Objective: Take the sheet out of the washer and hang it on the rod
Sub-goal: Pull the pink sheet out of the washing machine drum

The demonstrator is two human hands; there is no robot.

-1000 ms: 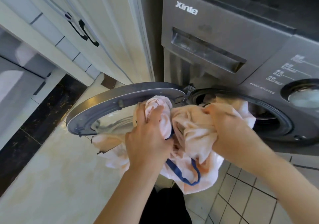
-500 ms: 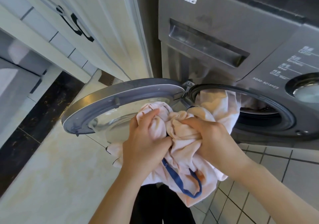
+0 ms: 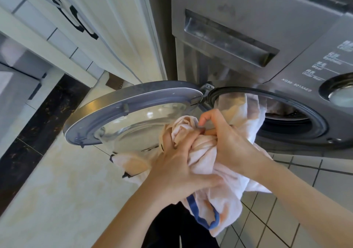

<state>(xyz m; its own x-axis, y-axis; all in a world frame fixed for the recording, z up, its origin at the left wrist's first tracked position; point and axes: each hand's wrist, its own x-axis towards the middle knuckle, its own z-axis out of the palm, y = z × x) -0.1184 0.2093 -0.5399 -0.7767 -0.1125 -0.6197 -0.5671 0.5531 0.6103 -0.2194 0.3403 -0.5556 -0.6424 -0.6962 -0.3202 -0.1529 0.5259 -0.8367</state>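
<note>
Gripping the bunched pale-pink sheet [image 3: 225, 196] in front of the open washer [image 3: 248, 37], both hands are closed on the fabric. The left hand [image 3: 177, 169] clamps the bundle from the lower left with its fingers curled into the folds. The right hand [image 3: 229, 142] grips it from the right, lying against the left fingers. Compared with half a second ago, the hands have drawn closer together and the bundle sits lower against the swung-open door [image 3: 114, 102]. The right index finger is arched above the cloth; whether its tip touches the cloth is unclear. One length of sheet still runs up into the drum opening [image 3: 290, 125]. The blue-edged hem [image 3: 198, 215] hangs beneath the hands.
</note>
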